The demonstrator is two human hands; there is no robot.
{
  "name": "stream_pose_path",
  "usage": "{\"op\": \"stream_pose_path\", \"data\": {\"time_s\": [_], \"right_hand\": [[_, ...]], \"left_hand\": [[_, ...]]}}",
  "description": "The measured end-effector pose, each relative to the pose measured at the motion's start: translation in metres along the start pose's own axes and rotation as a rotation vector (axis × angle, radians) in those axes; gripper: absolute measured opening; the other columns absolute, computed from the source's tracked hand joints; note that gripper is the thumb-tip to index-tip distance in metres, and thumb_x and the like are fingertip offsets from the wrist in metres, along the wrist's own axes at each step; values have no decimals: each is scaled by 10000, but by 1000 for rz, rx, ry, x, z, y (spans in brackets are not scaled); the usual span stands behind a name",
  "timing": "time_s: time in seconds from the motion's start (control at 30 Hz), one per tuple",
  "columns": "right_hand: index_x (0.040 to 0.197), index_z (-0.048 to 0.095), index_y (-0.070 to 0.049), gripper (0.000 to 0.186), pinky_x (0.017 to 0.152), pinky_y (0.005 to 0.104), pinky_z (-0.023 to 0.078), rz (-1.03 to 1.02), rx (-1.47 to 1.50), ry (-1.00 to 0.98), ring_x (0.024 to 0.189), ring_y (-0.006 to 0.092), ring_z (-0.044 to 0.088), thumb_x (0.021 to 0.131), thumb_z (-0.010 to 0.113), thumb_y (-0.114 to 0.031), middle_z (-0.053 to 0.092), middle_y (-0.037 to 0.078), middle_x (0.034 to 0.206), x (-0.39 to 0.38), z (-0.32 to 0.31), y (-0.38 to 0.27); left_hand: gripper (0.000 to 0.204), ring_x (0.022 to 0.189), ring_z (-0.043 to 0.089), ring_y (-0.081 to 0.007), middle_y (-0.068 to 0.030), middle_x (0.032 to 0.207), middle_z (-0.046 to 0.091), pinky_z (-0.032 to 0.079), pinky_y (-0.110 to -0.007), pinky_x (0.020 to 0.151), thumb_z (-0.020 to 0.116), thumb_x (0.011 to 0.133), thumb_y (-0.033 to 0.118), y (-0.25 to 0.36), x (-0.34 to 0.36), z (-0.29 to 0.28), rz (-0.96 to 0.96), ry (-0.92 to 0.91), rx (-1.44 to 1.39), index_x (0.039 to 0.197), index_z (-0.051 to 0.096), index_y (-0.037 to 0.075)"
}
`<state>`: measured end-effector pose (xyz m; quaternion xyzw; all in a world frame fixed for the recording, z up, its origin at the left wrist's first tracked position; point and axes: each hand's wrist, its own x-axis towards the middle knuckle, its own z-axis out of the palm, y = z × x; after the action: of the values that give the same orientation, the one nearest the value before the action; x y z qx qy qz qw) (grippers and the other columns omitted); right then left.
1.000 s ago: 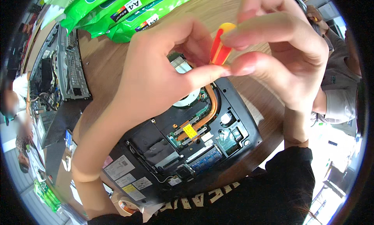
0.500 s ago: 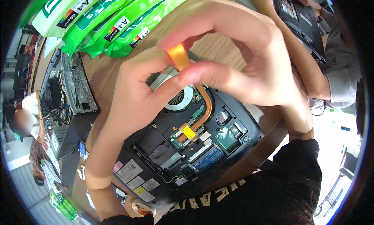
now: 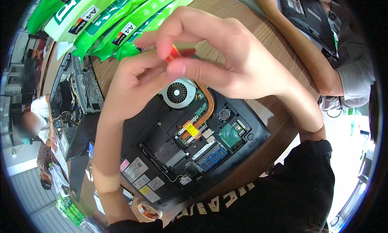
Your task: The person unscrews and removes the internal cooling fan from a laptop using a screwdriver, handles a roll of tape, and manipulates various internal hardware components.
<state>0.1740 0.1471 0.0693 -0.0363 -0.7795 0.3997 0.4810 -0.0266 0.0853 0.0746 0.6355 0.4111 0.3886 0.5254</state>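
Bench (image 3: 238, 15): round wooden top, carries everything here.
Laptop (image 3: 161, 152): black, upside down at mid-bench, bottom cover off, insides showing. Landmark for the rest.
Green packs (image 3: 121, 19): several shiny bags w/ white labels, lying beyond the laptop's far-left edge.
Second open machine (image 3: 87, 87): bare metal frame & wires, just left of the laptop.
Co-worker's arm (image 3: 307, 51): reaches across the bench far right of the laptop, beside another dark laptop (image 3: 307, 15).
Left hand (image 3: 133, 83): raised above the laptop's fan, fingers curled, tips pinching the small tool's near end.
Right hand (image 3: 226, 59): also above the fan, thumb & forefinger pinched on the same tool, other fingers loosely spread.
Fan (image 3: 177, 93): round, grey, in place at the laptop's far corner; copper pipe (image 3: 208, 106) curves off it.
Memory sticks (image 3: 210, 156): blue, seated near the laptop's front edge.
Tape roll (image 3: 147, 210): nearer than the laptop, at the bench rim.
Small tool (image 3: 178, 53): orange-red plastic piece, held between both hands, clear of the laptop.
Progress, approx.: cover already off; fan, pipe, boards look untouched, so inside work seems mostly left.
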Motion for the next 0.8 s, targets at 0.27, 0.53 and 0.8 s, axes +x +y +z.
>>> {"op": "stream_pose_path", "data": {"time_s": [0.27,0.53,0.8], "right_hand": [[1074,573,-3,244,816,245,522,170,48,62,890,106,643,871,705,-35,659,67,945,2,-9,4],[1110,636,21,234,805,281,513,130,-105,-105,879,143,638,884,665,-31,674,75,974,10,-8,-42],[1049,643,8,207,766,297,514,-110,-362,-217,857,160,653,852,692,-35,680,89,927,10,-20,-39]], "left_hand": [[248,783,614,-46,-3,886,663,501,-207,682,761,818,71,-17,20,28,152,260,152,1019,644,-15],[238,765,597,-55,-4,892,657,503,-238,686,675,908,135,-17,-9,38,137,222,287,1094,651,-11],[250,695,654,-140,-117,786,708,514,-299,667,731,863,226,-2,-10,51,158,320,615,903,707,-20]]}}
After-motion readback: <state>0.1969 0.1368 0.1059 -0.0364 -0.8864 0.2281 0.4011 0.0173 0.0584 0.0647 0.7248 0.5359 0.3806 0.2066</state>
